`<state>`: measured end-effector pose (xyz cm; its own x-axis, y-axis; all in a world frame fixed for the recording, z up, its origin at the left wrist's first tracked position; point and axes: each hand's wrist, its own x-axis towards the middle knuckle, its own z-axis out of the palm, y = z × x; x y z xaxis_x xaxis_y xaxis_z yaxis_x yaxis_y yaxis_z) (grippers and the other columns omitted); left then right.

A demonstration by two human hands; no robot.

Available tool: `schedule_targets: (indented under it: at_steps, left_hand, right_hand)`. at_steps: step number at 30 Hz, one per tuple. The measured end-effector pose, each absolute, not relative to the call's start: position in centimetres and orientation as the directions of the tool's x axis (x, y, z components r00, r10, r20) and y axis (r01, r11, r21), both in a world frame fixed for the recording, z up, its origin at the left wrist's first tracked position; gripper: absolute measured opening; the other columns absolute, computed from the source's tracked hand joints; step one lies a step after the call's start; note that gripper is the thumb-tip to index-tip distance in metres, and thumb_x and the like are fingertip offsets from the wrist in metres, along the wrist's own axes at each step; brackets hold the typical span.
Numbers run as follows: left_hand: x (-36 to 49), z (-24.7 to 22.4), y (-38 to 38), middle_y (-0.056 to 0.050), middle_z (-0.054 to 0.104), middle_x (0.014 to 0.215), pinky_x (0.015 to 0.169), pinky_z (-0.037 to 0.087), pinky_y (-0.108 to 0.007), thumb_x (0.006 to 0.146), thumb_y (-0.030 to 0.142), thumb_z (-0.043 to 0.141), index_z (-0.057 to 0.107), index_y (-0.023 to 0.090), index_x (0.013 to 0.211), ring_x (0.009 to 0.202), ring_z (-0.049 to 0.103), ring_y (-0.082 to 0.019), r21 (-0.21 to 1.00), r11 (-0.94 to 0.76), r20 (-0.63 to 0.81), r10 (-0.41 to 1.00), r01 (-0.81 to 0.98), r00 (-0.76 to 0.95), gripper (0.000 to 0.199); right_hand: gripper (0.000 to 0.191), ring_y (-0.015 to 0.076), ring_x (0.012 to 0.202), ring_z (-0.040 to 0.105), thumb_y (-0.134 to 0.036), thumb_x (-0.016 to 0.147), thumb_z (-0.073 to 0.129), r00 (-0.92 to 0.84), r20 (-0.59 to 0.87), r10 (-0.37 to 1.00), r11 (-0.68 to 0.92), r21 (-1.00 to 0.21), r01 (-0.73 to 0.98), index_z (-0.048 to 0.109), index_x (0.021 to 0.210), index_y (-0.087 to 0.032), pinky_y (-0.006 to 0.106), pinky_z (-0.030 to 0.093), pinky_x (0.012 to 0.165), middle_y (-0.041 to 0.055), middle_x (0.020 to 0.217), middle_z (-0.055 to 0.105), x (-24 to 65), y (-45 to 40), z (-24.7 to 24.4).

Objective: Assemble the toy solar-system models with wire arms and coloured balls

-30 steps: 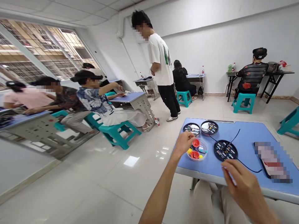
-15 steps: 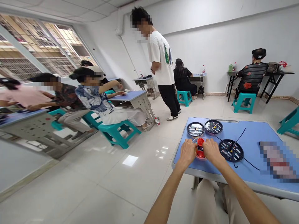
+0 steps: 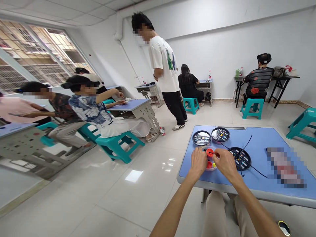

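The clear round container (image 3: 211, 169) sat on the table (image 3: 261, 138), between the left grip (image 3: 199, 162) and the right grip (image 3: 225, 162). It held an upper red cup (image 3: 209, 152) and a lower red cup (image 3: 209, 164), with a yellow piece (image 3: 214, 164) just beside the lower one. A thin dark piece (image 3: 210, 152) crossed the upper cup between the fingertips; which grip held it, if either, could not be told. The left fingers were bent down at the container's left side, the right fingers drawn in at its right; whether each grip was open or closed could not be told.

Just beyond the left grip lay a black-rimmed round dish (image 3: 201, 138); another round dish (image 3: 220, 135) was beyond the right grip. To the right of the right grip lay a black disc (image 3: 245, 161), with black cable (image 3: 258, 172) across it. Farther right was a flat, dark-edged object (image 3: 285, 168), its face blurred.

Well beyond both grips stood a person in a white shirt (image 3: 164, 65). Far left of the left grip, a person in a blue-and-white top (image 3: 86, 107) sat on a teal stool (image 3: 119, 143).
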<state>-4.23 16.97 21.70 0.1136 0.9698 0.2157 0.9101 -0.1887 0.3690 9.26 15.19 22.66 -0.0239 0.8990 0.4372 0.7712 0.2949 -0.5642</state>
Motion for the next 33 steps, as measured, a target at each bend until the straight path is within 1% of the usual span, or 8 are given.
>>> schedule_targets:
  at_steps: [5, 9, 12, 15, 17, 23, 28, 33]
  left_hand:
    - [-5.1, 22.9, 16.7, -0.012, 0.067, 0.084, 0.08, 0.045, -0.036, 0.08, 0.011, 0.051, 0.067, 0.017, 0.067, 0.089, 0.06, -0.026, 0.508, -0.152, 0.223, 0.974, 0.848, 0.041, 0.021]
    - [-6.1, 24.6, 15.3, -0.005, 0.069, 0.072, 0.066, 0.048, -0.028, 0.082, 0.019, 0.049, 0.067, 0.016, 0.074, 0.068, 0.064, -0.018, 0.666, -0.141, 0.187, 0.982, 0.733, 0.019, 0.02]
    - [-6.2, 26.2, 13.1, -0.003, 0.069, 0.07, 0.062, 0.05, -0.027, 0.082, 0.027, 0.052, 0.066, 0.016, 0.079, 0.062, 0.063, -0.016, 0.896, -0.129, 0.112, 0.992, 0.424, 0.066, 0.018]
    - [-5.6, 27.8, 10.7, -0.002, 0.066, 0.064, 0.059, 0.05, -0.027, 0.075, 0.031, 0.062, 0.066, 0.015, 0.075, 0.058, 0.059, -0.015, 0.999, -0.03, 0.024, 0.985, 0.036, 0.174, 0.016]
    - [-5.1, 28.5, 9.6, -0.002, 0.064, 0.062, 0.056, 0.048, -0.026, 0.072, 0.031, 0.066, 0.066, 0.015, 0.071, 0.058, 0.058, -0.015, 0.999, 0.022, -0.011, 0.973, -0.048, 0.229, 0.016]
    - [-4.4, 28.5, 8.5, -0.003, 0.063, 0.062, 0.054, 0.047, -0.024, 0.073, 0.03, 0.066, 0.068, 0.014, 0.069, 0.059, 0.056, -0.014, 0.993, 0.066, -0.038, 0.961, -0.094, 0.273, 0.017]
    - [-3.5, 27.0, 7.4, -0.002, 0.066, 0.068, 0.058, 0.05, -0.025, 0.072, 0.032, 0.073, 0.074, 0.016, 0.092, 0.059, 0.057, -0.013, 0.992, -0.062, 0.073, 0.993, -0.109, 0.096, 0.026]
    - [-2.3, 25.7, 6.4, 0.001, 0.062, 0.064, 0.06, 0.048, -0.024, 0.075, 0.032, 0.073, 0.074, 0.017, 0.089, 0.058, 0.054, -0.011, 0.982, -0.16, 0.152, 0.985, -0.098, -0.079, 0.021]
  right_hand:
    - [0.022, 0.0144, 0.051, 0.047, -0.021, 0.075, 0.05, 0.137, 0.251, 0.958, 0.214, -0.947, 0.238, 0.069, 0.086, -0.019, 0.026, 0.034, 0.053, -0.0026, 0.058, 0.059, 9.6, 13.1, 23.6]
    - [0.02, 0.0147, 0.06, 0.048, -0.026, 0.074, 0.053, 0.169, 0.118, 0.978, 0.143, -0.98, -0.141, 0.072, 0.074, -0.018, 0.027, 0.039, 0.058, 0.0015, 0.067, 0.064, 10.2, 11.2, 25.4]
    - [0.02, 0.0156, 0.069, 0.053, -0.026, 0.074, 0.059, 0.126, 0.086, 0.988, 0.121, -0.943, -0.311, 0.075, 0.083, -0.019, 0.028, 0.044, 0.068, 0.0022, 0.074, 0.066, 10.6, 10.1, 26.0]
    - [0.02, 0.0171, 0.074, 0.057, -0.028, 0.07, 0.071, 0.045, 0.125, 0.991, 0.133, -0.931, -0.339, 0.074, 0.089, -0.02, 0.029, 0.047, 0.071, 0.0025, 0.08, 0.067, 10.5, 9.5, 26.0]
    - [0.02, 0.017, 0.071, 0.058, -0.032, 0.071, 0.075, -0.017, 0.173, 0.985, 0.159, -0.938, -0.309, 0.074, 0.088, -0.02, 0.029, 0.048, 0.069, 0.0022, 0.078, 0.066, 10.4, 9.2, 25.8]
    - [0.016, 0.0147, 0.067, 0.056, -0.035, 0.082, 0.069, -0.029, 0.326, 0.945, 0.319, -0.939, -0.129, 0.069, 0.077, -0.019, 0.026, 0.046, 0.065, 0.0007, 0.074, 0.062, 10.8, 8.4, 25.7]
    - [0.02, 0.0149, 0.067, 0.055, -0.038, 0.082, 0.069, 0.037, 0.311, 0.95, 0.313, -0.944, -0.1, 0.068, 0.074, -0.019, 0.026, 0.046, 0.065, 0.0006, 0.071, 0.061, 10.9, 8.1, 25.4]
    - [0.018, 0.0164, 0.072, 0.057, -0.038, 0.079, 0.072, 0.066, 0.29, 0.955, 0.297, -0.944, -0.143, 0.073, 0.078, -0.02, 0.027, 0.047, 0.068, 0.0022, 0.077, 0.064, 11.3, 7.5, 25.5]
